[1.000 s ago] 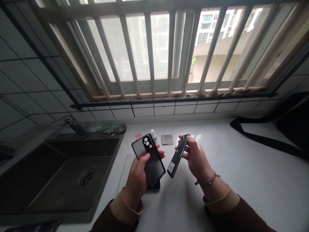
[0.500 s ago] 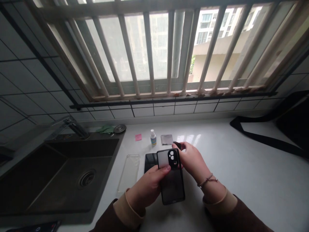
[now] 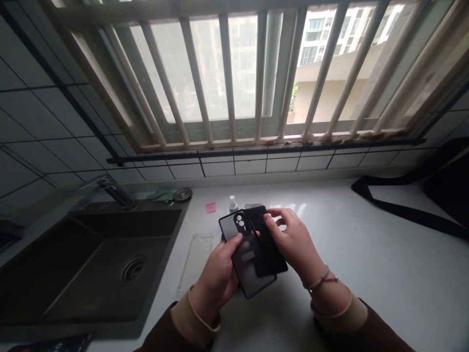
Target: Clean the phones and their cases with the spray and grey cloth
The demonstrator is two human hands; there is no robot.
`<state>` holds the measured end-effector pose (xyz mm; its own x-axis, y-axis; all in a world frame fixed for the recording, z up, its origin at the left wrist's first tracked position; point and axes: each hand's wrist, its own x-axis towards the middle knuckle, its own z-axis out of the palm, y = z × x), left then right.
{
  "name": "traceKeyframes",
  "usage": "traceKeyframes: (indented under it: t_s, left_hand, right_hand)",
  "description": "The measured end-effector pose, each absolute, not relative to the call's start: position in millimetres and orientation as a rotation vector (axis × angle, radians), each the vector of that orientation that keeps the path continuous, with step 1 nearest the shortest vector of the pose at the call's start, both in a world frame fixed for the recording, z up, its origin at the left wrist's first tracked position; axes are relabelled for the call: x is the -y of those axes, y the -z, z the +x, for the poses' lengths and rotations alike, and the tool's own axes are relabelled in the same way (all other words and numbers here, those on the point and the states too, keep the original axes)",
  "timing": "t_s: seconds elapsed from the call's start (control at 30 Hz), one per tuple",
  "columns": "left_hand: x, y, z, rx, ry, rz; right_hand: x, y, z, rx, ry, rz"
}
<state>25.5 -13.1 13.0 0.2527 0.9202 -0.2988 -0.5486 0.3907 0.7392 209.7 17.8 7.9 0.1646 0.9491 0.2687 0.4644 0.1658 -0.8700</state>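
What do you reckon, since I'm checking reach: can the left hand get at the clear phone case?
Probably yes: the clear phone case lies beside the left hand, its far end uncovered, though that hand is occupied holding the black-rimmed phone case.

A grey rectangular sink [image 3: 146, 254] with a chrome faucet [image 3: 116, 193] sits left, while a black fabric strap [image 3: 395, 210] lies right on the white worktop [image 3: 366, 264].

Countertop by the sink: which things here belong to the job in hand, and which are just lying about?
Apparently in the job:
black-rimmed case, in the left hand
dark phone, in the right hand

Seemingly just lying about:
clear case
pink note
white-capped bottle
green cloth
round metal piece
black strap
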Motion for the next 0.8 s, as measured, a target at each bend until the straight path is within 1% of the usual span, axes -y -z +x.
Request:
traceKeyframes:
  t_s: [0.1, 0.17, 0.27, 0.37, 0.5, 0.6, 0.7, 0.8]
  left_hand:
    - [7, -12, 24, -0.823, -1.203, 0.585]
    - [6, -9, 23, -0.829, -1.242, 0.623]
    - [8, -5, 23, -0.844, -1.227, 0.657]
    - [10, -3, 23, -0.862, -1.172, 0.655]
    - [7, -3, 17, -0.837, -1.141, 0.718]
    - [0, -2, 9, -0.989, -1.271, 0.748]
    - [-6, -4, 0, -1.077, -1.500, 0.751]
    - [-9, -7, -4, -1.081, -1.632, 0.720]
  right_hand:
    - [-13, -12, 205, 1.578, -0.476, -1.333]
    - [-10, -13, 200, 1.708, -0.483, -1.278]
    - [-7, -11, 193, 1.864, -0.508, -1.263]
    - [-5, -8, 191, 1.880, -0.533, -1.336]
    - [-12, -11, 208, 1.684, -0.416, -1.528]
    - [-24, -12, 230, 1.526, -0.301, -1.823]
    - [-34, -9, 243, 1.671, -0.315, -2.171]
    - [-36, -1, 241, 1.844, -0.389, -2.233]
